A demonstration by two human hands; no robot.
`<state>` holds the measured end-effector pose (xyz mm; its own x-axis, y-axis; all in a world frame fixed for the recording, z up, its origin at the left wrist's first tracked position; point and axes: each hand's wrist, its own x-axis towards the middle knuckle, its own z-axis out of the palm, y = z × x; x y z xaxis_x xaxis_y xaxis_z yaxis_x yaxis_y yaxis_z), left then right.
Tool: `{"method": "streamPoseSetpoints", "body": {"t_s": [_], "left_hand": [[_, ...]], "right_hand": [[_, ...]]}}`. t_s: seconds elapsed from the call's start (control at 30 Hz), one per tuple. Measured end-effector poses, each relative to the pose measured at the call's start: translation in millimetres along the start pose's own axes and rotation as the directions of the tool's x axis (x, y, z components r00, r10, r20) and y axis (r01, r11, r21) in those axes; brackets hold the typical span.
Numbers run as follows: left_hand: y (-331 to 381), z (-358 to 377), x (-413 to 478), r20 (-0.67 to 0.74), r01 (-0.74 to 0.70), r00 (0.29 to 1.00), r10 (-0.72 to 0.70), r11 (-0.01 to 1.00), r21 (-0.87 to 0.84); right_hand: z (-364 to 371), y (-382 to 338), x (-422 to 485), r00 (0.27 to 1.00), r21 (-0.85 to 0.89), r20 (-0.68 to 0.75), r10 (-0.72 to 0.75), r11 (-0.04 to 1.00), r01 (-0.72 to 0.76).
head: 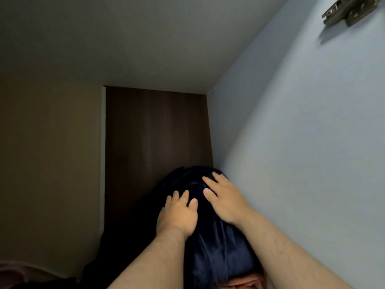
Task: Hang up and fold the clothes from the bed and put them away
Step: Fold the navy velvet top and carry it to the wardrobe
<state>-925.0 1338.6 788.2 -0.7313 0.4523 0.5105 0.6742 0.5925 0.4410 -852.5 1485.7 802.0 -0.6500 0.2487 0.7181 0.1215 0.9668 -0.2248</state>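
1. The dark blue garment (210, 247) lies bundled inside the wardrobe, pushed against the pale side wall (302, 142). This piece looks nearly put away. The bed is out of view, so what remains cannot be told.
2. The left hand (177, 213) and right hand (223, 197) rest flat on the garment with fingers spread, pressing and gripping nothing.
3. A brown back panel (156, 132) stands behind and a metal hinge (350, 11) sits above. The wall crowds the right hand.
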Motion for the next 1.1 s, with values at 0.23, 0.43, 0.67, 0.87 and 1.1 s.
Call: {"method": "streamPoseSetpoints", "body": {"t_s": [0.23, 0.43, 0.67, 0.87, 1.1], "left_hand": [[-19.8, 23.8, 3.1, 0.110, 0.222, 0.965, -0.236, 0.967, 0.126], [-23.3, 28.5, 23.2, 0.254, 0.253, 0.910, -0.329, 0.923, 0.289], [-21.0, 28.8, 13.3, 0.267, 0.245, 0.904, -0.334, 0.916, 0.316], [12.1, 6.4, -5.5, -0.047, -0.074, 0.993, 0.107, 0.884, 0.461], [48.8, -28.0, -34.1, -0.110, -0.137, 0.974, 0.200, 0.899, 0.417]], "right_hand": [[35.6, 23.2, 2.6, 0.936, -0.023, 0.332, 0.114, 0.993, -0.113], [61.1, 29.8, 8.9, 0.831, 0.212, 0.527, 0.179, 0.919, -0.333], [65.4, 28.5, -1.6, 0.837, 0.224, 0.519, 0.172, 0.918, -0.327], [31.2, 27.9, -17.0, 0.987, 0.049, 0.123, 0.105, 0.992, -0.112], [-33.4, 5.1, -50.5, 1.000, -0.084, -0.019, 0.021, 0.996, -0.022]]}}
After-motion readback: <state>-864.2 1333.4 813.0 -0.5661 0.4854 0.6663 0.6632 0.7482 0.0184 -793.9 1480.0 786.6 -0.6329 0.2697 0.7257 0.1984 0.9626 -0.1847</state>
